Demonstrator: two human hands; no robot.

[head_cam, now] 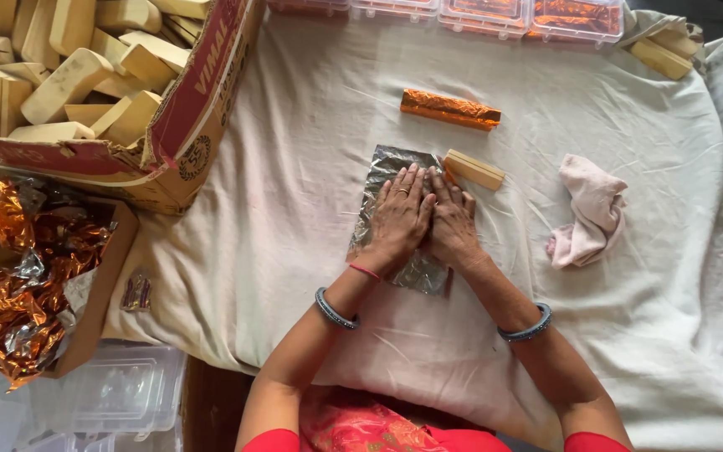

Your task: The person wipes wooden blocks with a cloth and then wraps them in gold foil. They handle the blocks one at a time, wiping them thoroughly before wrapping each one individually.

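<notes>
Flat open fingers of left hand (398, 219) & right hand (453, 226) on crinkly silver foil sheet (378, 180) w/ pale rectangular bar (474, 169)

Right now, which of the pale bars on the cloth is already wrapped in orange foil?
The bar in orange foil, lying alone on the cloth beyond both hands. The bare pale bar sits unwrapped by the right hand, at the silver foil sheet.

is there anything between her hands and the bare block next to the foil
Nothing visible. Both hands, left hand and right hand, lie flat on the foil sheet; the bare block sits just past the right fingertips at the sheet's edge, with only bare cloth around it.
</notes>
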